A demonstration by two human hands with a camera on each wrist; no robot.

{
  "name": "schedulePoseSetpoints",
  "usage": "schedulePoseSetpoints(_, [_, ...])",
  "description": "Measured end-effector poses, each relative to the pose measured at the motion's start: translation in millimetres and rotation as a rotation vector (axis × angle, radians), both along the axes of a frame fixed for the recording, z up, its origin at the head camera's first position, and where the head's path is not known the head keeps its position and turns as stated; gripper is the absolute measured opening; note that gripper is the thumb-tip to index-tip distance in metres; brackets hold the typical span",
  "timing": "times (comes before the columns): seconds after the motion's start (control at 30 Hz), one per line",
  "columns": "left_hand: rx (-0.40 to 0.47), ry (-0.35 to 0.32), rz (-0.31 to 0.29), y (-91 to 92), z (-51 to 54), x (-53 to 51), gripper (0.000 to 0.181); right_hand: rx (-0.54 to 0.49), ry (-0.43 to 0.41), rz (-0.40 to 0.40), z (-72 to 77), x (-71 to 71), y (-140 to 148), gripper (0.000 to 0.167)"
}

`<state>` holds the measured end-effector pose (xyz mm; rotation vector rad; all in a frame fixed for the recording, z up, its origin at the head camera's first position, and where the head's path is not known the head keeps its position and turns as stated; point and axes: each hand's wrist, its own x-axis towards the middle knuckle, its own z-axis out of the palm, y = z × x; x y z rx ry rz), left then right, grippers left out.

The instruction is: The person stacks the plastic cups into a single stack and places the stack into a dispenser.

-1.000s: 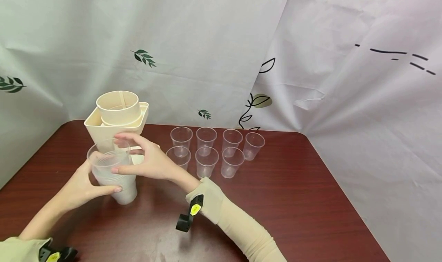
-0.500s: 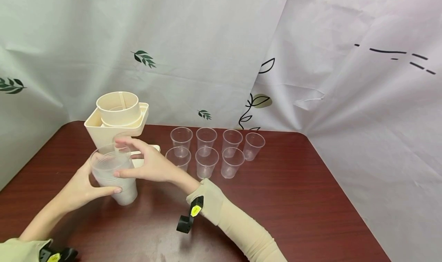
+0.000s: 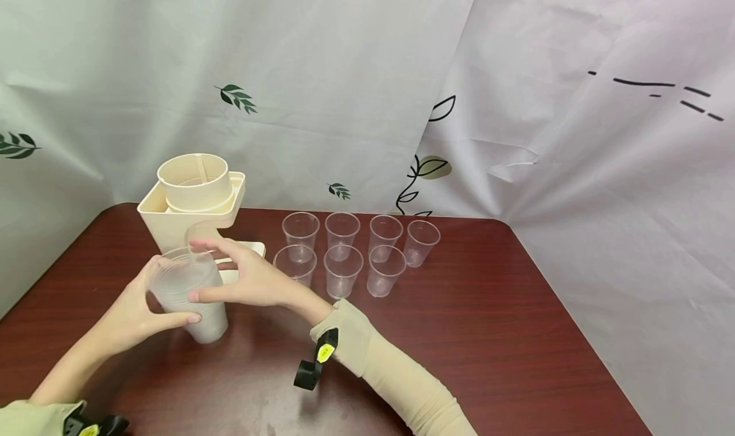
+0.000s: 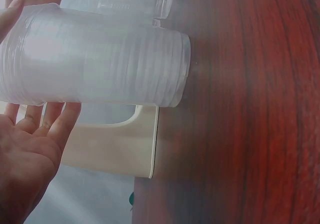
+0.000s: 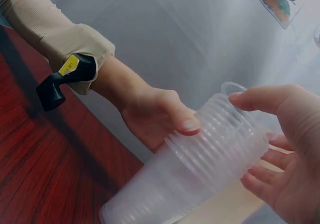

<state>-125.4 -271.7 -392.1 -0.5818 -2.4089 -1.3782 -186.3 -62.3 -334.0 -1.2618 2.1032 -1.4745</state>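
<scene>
So the stack of clear cups (image 3: 172, 289) is at roughly 8 o'clock in the head view, tipped a bit with its base pointing toward 5 o'clock. The left hand (image 3: 126, 315) grips it round the side, thumb across the near face, fingers bent round the far side. The right hand (image 3: 249, 276) comes in from about 4 o'clock and holds the rim end, thumb on one side, fingers spread round the other. Can't tell if the base touches the wooden table (image 3: 488, 327). Just past the stack, at 12 o'clock from it, there's a cream holder (image 3: 195, 190) with a round tube on top. Seven loose cups (image 3: 342, 270) stand rims up around 2 to 3 o'clock from the stack, four behind, three in front. Leaf-print sheet (image 3: 321, 72) hangs at 12 o'clock.
</scene>
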Motion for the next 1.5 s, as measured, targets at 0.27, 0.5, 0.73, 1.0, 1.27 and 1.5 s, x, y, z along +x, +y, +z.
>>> schedulePoseSetpoints(0.27, [0.007, -0.002, 0.010, 0.4, 1.5, 0.8, 0.079, 0.011, 0.012, 0.008, -1.0, 0.3, -0.5, 0.071])
schedulePoseSetpoints(0.5, [0.017, -0.003, 0.005, 1.9, 3.8, 1.3, 0.076, 0.024, -0.034, 0.014, -1.5, 1.2, 0.1, 0.071])
schedulePoseSetpoints(0.73, [0.025, 0.010, -0.018, 0.3, 1.2, -0.7, 0.078, 0.019, -0.048, 0.014, -3.3, 1.0, 0.5, 0.069])
schedulePoseSetpoints(1.0, [0.030, 0.021, -0.015, 0.8, 0.4, -0.8, 0.079, 0.027, -0.047, 0.016, -4.4, 0.4, 0.5, 0.069])
schedulePoseSetpoints(1.27, [0.029, 0.020, -0.020, 1.3, 0.4, -0.3, 0.077, 0.043, -0.038, 0.022, -5.4, -0.3, 2.6, 0.070])
schedulePoseSetpoints(1.5, [0.028, 0.009, -0.021, 1.3, 0.4, -0.1, 0.076, 0.121, 0.074, 0.006, -4.8, -2.0, 6.3, 0.073])
